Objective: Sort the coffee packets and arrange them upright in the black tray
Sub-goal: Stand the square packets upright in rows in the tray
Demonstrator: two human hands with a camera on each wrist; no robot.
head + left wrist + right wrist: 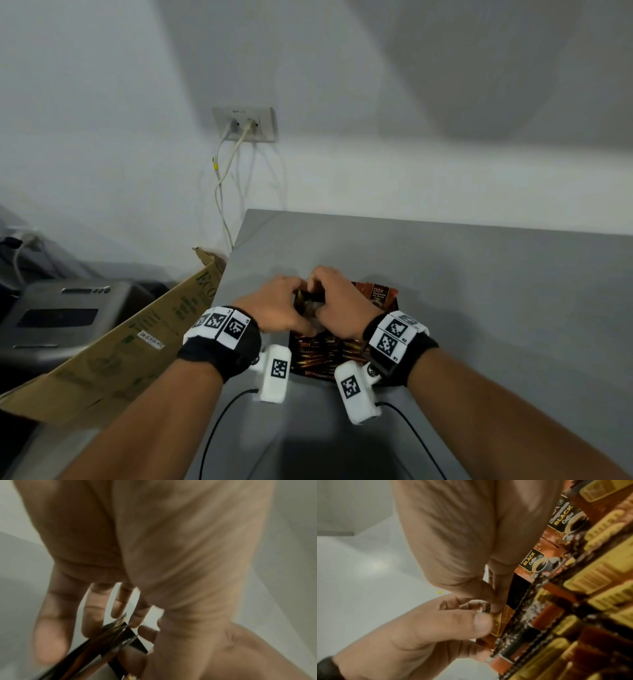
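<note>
A grey table (479, 291) stands against a pale wall (376, 85); on the wall beyond the table's far left corner sits a socket plate (245, 124) with two white cables (221, 192) hanging from it; left of the table leans a brown cardboard box (113, 349), and left of that a grey machine (65, 315) sits lower down. On the table, near its front edge, rests the black tray (397, 305), packed with upright coffee packets (325, 353) in brown, black and gold; the right wrist view shows rows of them, some marked BLACK Coffee (563, 516). Both hands meet over the far part of the tray, touching each other; the left hand (279, 306) curls its fingers (96, 609) round a small bundle of packets (109, 639), and the right hand (337, 301) pinches the same bundle from the other side, its thumb (481, 620) pressed on a gold-edged packet (498, 623); the bundle sits just above the packed rows, at the tray's far left part.
</note>
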